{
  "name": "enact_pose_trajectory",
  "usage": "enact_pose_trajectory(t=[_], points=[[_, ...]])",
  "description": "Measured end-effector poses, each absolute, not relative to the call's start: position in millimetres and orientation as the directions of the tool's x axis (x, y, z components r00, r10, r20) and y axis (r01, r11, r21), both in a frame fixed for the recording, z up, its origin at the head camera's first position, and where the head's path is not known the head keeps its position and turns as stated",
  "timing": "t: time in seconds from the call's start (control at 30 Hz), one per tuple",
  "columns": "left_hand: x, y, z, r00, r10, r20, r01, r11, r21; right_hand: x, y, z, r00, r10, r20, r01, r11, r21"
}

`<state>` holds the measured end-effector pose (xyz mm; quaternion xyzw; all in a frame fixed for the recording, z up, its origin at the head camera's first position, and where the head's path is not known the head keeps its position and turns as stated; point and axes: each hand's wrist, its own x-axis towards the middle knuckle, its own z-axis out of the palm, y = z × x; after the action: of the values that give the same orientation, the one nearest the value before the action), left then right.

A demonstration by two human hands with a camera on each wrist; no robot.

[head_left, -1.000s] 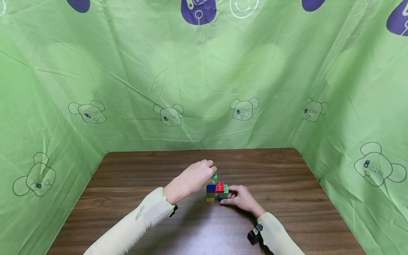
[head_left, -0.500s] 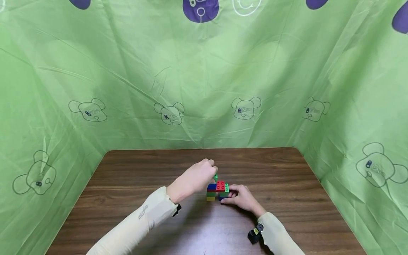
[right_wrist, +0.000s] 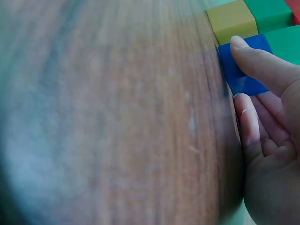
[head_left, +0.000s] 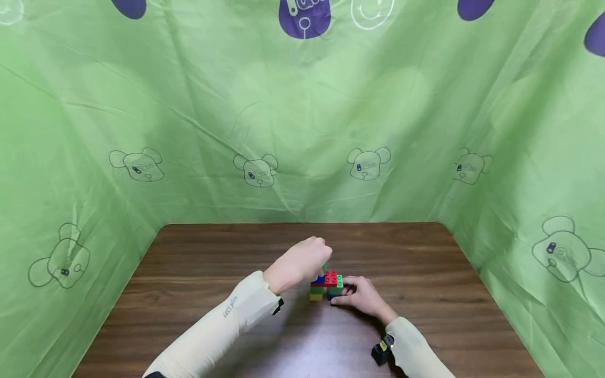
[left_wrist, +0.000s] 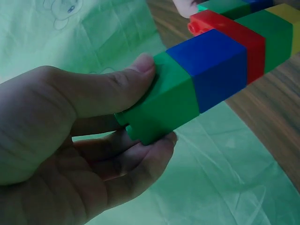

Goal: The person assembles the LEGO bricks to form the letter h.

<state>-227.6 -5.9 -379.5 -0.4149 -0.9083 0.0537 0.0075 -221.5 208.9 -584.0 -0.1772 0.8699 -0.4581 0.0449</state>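
Observation:
A small toy brick structure stands upright on the table. Its left column runs from a yellow brick (head_left: 316,297) at the bottom through green, then a red brick (head_left: 332,278) and a blue brick (left_wrist: 211,68), to a green brick (left_wrist: 164,105) on top. My left hand (head_left: 299,264) pinches that top brick between thumb and fingers; in the head view it hides most of it. The red brick bridges to a shorter right column. There my right hand (head_left: 363,297) grips the bottom blue brick (right_wrist: 241,77), below a green one (right_wrist: 286,44).
The brown wooden table (head_left: 227,236) surrounds the structure. Green printed curtains (head_left: 302,115) rise behind the table and along both sides. A black wrist device (head_left: 379,353) hangs at my right cuff, close to the tabletop.
The head view has shifted slightly. My left hand has edged right over the top green brick, covering more of it. The right hand keeps its hold on the lower blue brick.

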Motion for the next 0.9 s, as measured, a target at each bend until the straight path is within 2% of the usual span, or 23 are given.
enact_pose_trajectory(t=[0.23,0.3,0.43,0.63,0.9], points=[[-225,-7,-385,-0.678,0.732,-0.063,0.734,0.670,-0.115,-217,207,-588,-0.930,-0.364,0.045,-0.233,0.494,-0.838],[-228,-9,-386,-0.684,0.728,-0.054,0.730,0.680,-0.074,-217,207,-587,-0.930,-0.363,0.056,-0.239,0.483,-0.842],[-237,-18,-394,-0.695,0.718,-0.038,0.713,0.696,0.088,-217,211,-584,-0.928,-0.363,0.080,-0.256,0.469,-0.845],[-243,-36,-414,-0.690,0.723,0.034,0.683,0.635,0.362,-216,217,-584,-0.915,-0.398,0.060,-0.255,0.459,-0.851],[-240,-56,-461,-0.750,0.656,0.082,0.535,0.529,0.659,-218,228,-585,-0.898,-0.439,0.024,-0.157,0.270,-0.950]])
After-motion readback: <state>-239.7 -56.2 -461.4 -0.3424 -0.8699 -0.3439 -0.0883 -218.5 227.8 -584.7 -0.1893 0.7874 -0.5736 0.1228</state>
